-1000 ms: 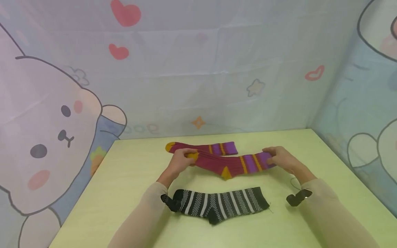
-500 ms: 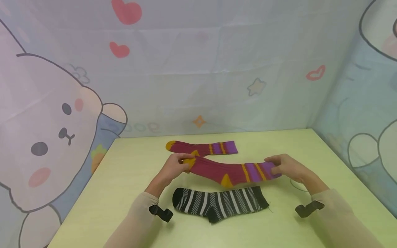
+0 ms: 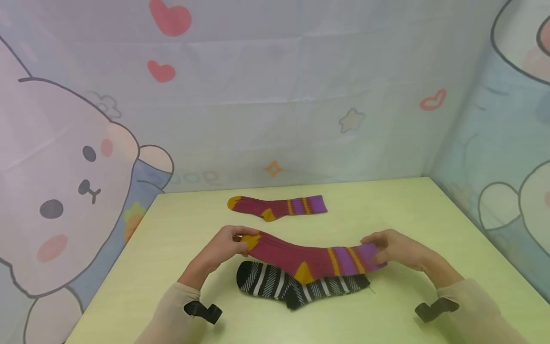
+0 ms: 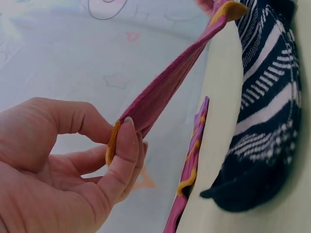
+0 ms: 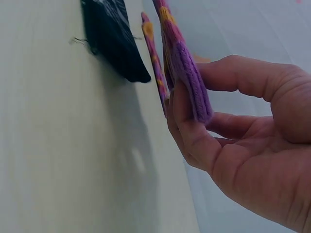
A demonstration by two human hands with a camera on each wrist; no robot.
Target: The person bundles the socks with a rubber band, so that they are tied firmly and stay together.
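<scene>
A maroon sock (image 3: 283, 253) with yellow toe and heel and a purple striped cuff is stretched level between both hands, raised above the table. My left hand (image 3: 221, 246) pinches its yellow toe between thumb and fingers, seen closely in the left wrist view. At the other end, the thumb and fingers of my right hand (image 3: 399, 249) grip the purple cuff (image 5: 197, 92). Beneath it a black sock (image 3: 268, 284) with white stripes lies flat, its upper edge partly covered in the head view. A matching maroon sock (image 3: 275, 207) lies farther back, toe to the left.
The pale yellow table (image 3: 172, 239) ends at the back against a printed cloth (image 3: 258, 119) with hearts and cartoon animals. More cloth hangs along the left and right sides. A loose thread sticks out from the black sock's cuff.
Both hands have carried the held maroon sock from beside its match toward the person, so it now overlaps the black sock in the head view. The two lying socks have stayed put.
</scene>
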